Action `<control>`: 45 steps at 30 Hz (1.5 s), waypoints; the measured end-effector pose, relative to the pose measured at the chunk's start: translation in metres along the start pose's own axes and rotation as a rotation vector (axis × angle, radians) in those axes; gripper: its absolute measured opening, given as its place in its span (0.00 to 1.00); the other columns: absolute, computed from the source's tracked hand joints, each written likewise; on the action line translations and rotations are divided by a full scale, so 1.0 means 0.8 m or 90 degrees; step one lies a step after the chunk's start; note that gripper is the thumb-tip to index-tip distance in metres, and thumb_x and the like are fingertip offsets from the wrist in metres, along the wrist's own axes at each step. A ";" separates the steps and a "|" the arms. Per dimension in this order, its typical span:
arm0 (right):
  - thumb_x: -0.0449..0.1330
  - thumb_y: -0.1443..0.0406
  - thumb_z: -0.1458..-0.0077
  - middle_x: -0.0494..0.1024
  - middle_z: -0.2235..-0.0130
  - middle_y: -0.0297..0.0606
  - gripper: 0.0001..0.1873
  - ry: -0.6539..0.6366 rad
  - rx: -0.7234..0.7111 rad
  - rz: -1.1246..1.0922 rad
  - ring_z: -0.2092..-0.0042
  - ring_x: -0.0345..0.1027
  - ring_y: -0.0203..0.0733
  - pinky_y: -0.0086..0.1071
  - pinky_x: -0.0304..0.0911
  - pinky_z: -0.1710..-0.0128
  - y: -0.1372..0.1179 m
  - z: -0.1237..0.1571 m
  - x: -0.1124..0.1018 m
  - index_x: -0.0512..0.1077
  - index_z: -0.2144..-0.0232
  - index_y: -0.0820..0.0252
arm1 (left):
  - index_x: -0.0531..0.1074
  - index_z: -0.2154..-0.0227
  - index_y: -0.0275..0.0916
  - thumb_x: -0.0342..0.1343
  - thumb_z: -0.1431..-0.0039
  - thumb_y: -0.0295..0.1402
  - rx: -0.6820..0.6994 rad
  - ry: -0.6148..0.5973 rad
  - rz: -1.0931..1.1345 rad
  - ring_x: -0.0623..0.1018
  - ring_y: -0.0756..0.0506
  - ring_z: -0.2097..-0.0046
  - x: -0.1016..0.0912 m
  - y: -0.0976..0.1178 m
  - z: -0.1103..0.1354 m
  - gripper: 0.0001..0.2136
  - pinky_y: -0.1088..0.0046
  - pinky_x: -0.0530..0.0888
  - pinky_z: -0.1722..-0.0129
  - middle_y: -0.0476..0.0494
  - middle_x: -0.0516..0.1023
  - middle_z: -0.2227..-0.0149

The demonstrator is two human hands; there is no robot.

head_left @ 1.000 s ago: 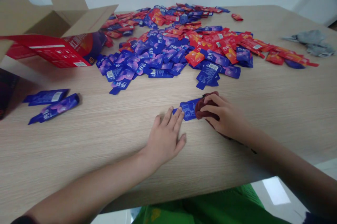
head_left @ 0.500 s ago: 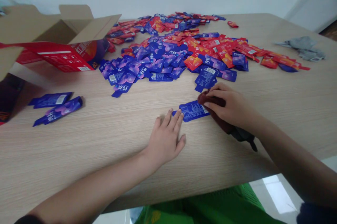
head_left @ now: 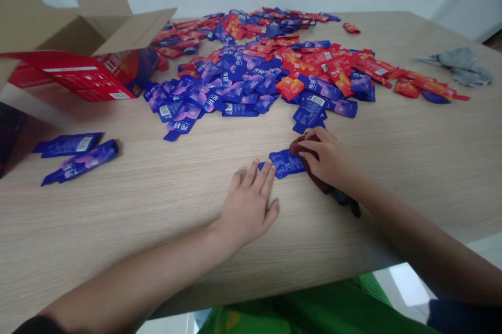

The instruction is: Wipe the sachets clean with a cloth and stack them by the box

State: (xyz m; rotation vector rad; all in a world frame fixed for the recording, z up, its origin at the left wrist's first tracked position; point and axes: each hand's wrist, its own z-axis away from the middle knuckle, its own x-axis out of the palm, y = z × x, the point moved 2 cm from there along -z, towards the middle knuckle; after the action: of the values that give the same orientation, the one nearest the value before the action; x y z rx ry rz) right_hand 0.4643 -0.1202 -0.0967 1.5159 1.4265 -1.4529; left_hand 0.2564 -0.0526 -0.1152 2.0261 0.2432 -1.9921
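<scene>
A blue sachet [head_left: 287,163] lies flat on the table with its printed text side up. My left hand [head_left: 248,200] rests on the table, fingers stretched out, the fingertips pressing the sachet's narrow left end. In my right hand [head_left: 327,157] is a bunched dark red cloth [head_left: 315,171], pressed on the right part of the sachet and covering it. A dark tail of the cloth hangs out below the palm. Beyond the hands spreads a heap of blue-purple sachets [head_left: 231,83], with red-orange sachets [head_left: 333,65] on its right.
An open cardboard box [head_left: 113,75] with red printed sides stands at the left. In front of it lie two blue sachets [head_left: 80,159]. More mixed sachets [head_left: 251,25] are piled at the back. Grey gloves [head_left: 460,65] lie at the far right, near a lone red sachet [head_left: 351,28].
My right hand has slid the cloth a little to the left along the sachet. My left hand stays on the sachet's end. The view has shifted slightly.
</scene>
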 end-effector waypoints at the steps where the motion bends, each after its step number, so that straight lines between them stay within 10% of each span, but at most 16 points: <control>1: 0.55 0.64 0.41 0.71 0.54 0.42 0.12 -0.004 0.011 -0.006 0.51 0.66 0.49 0.43 0.66 0.53 0.010 0.003 -0.001 0.79 0.61 0.52 | 0.50 0.33 0.30 0.41 0.35 0.41 0.000 -0.001 0.001 0.53 0.32 0.32 0.000 0.000 0.000 0.30 0.47 0.62 0.44 0.37 0.49 0.31; 8: 0.56 0.64 0.43 0.73 0.57 0.40 0.11 -0.072 0.008 -0.040 0.56 0.69 0.48 0.44 0.66 0.53 0.042 0.002 -0.019 0.79 0.63 0.51 | 0.52 0.34 0.30 0.40 0.34 0.41 -0.001 0.011 -0.002 0.53 0.32 0.32 0.002 0.001 0.001 0.30 0.47 0.62 0.44 0.37 0.50 0.31; 19: 0.53 0.66 0.40 0.71 0.55 0.45 0.12 -0.027 -0.095 0.004 0.53 0.63 0.49 0.40 0.64 0.61 -0.064 -0.005 0.005 0.76 0.62 0.56 | 0.56 0.35 0.30 0.40 0.34 0.42 0.002 0.013 -0.022 0.53 0.31 0.32 0.001 0.001 0.001 0.29 0.48 0.62 0.44 0.34 0.55 0.32; 38: 0.55 0.67 0.44 0.70 0.59 0.43 0.10 0.007 0.034 -0.002 0.57 0.67 0.48 0.44 0.67 0.57 0.031 0.022 -0.007 0.76 0.63 0.55 | 0.54 0.35 0.29 0.40 0.35 0.41 0.010 0.020 -0.023 0.54 0.29 0.33 0.002 0.002 0.001 0.30 0.46 0.64 0.46 0.35 0.51 0.31; 45: 0.55 0.65 0.42 0.71 0.55 0.42 0.09 0.037 -0.035 -0.038 0.53 0.66 0.47 0.41 0.65 0.54 -0.027 0.001 -0.027 0.75 0.61 0.55 | 0.54 0.35 0.29 0.40 0.34 0.41 0.013 0.025 -0.024 0.53 0.30 0.32 0.002 0.002 0.002 0.29 0.47 0.63 0.45 0.35 0.52 0.31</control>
State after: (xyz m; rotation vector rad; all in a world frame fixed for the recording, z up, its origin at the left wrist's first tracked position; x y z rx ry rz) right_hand 0.4475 -0.1218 -0.0713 1.5049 1.5448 -1.4028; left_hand 0.2556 -0.0544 -0.1165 2.0896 0.2715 -1.9869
